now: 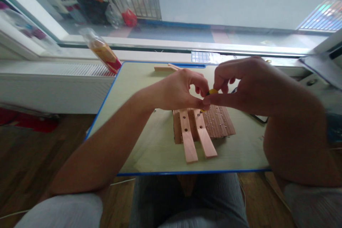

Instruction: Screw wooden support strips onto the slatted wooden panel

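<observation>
My right hand (242, 83) pinches the yellow end of a small yellow-and-black screwdriver (213, 92) between thumb and fingers. Closed round the same screwdriver lower down is my left hand (184, 89). The screwdriver slants down to the left, its tip at a screw near the top of the right wooden strip (207, 142). Beside that strip lies a left wooden strip (190, 146) with dark holes. Both rest partly on a piece of corrugated cardboard (221, 123), which has many small screws or bits dotted over its right half.
The small table (149, 149) has a blue rim. More wooden strips (162, 68) lie at its far edge. A dark-edged flat object (260, 118) is partly behind my right arm. A bottle (105, 53) leans by the window sill, above a radiator (66, 69).
</observation>
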### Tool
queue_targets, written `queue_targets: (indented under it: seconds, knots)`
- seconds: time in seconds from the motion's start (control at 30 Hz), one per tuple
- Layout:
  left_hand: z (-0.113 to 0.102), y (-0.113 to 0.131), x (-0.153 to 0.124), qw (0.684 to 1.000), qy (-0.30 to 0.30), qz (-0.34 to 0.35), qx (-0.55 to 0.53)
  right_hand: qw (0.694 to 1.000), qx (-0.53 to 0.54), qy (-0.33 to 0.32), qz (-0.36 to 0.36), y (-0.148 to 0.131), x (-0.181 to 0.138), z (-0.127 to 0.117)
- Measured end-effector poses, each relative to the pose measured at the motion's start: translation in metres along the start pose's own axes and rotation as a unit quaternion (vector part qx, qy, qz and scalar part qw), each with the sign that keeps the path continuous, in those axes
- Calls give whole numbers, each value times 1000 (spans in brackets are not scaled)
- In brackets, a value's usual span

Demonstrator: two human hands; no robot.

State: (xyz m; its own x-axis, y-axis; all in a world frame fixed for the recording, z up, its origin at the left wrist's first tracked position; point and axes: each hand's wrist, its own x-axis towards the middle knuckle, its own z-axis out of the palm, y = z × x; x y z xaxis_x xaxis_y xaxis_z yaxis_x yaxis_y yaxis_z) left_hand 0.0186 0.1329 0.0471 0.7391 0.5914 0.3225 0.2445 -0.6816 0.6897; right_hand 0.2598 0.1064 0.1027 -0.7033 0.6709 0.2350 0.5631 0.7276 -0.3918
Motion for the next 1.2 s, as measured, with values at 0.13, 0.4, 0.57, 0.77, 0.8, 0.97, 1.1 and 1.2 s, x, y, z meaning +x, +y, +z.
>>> queue_targets:
  seconds: [0.13,0.4,0.57,0.77,0.8,0.97,1.1,1.2]
  knots:
    - [-1,0,-1,1000,-13,1,-3,1000,-19,8,-17,-1,0,0]
    - [-4,3,-1,999,-32,-11,-17,997,41,-23,-53,-4,-7,-11]
    - [-6,4,-2,998,-50,-22,-23,994,78,-46,-58,-6,-7,-13]
    - [-7,6,-2,997,-59,-24,-33,994,82,-46,-60,-8,-5,-12]
    - [-7,6,-2,997,-57,-24,-36,994,78,-47,-55,-8,-5,-12]
    - [-5,6,-2,998,-51,-24,-28,998,45,-30,-31,-9,-6,-10]
    - [-3,8,-1,998,-45,-25,-21,999,31,-18,-39,-9,-6,-9]
    - [-3,8,-1,999,-38,-21,-14,999,19,-13,-35,-9,-6,-8]
